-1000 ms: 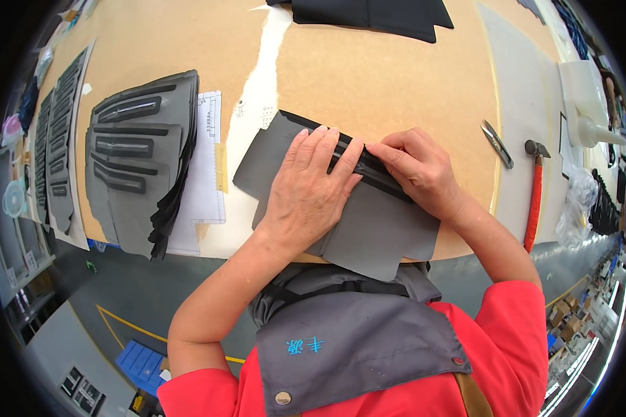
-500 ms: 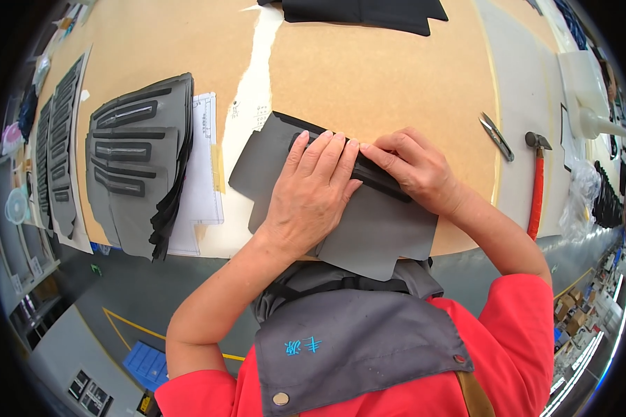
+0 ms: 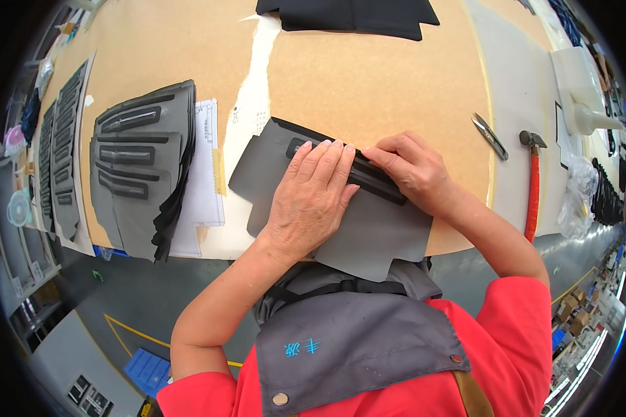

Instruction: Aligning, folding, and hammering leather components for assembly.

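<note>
A grey fabric panel [image 3: 375, 240] with notched corners lies in front of me, its near edge reaching past the table's edge. Along its far side the material is folded into a black edge [image 3: 295, 128], and a long dark patch [image 3: 381, 186] runs parallel to that edge. My left hand [image 3: 311, 198] lies flat on the panel, fingers stretched towards the fold and covering part of the patch. Thumb and forefinger of my right hand [image 3: 419, 174] pinch the far edge just right of the left fingertips. Whatever lies under my right fingers is hidden.
Left stands a stack of grey panels [image 3: 135, 201] with dark patches, beside a paper pattern [image 3: 203, 167]. More panels [image 3: 66, 153] lie farther left. At right are thread snips [image 3: 490, 137], a red-handled hammer [image 3: 533, 187] and a translucent bottle [image 3: 581, 104]. Black fabric [image 3: 351, 15] lies at the back.
The whole view has shifted slightly. My left fingertips sit a touch nearer to me, so more of the dark patch's left end shows. My right hand keeps its pinch on the edge.
</note>
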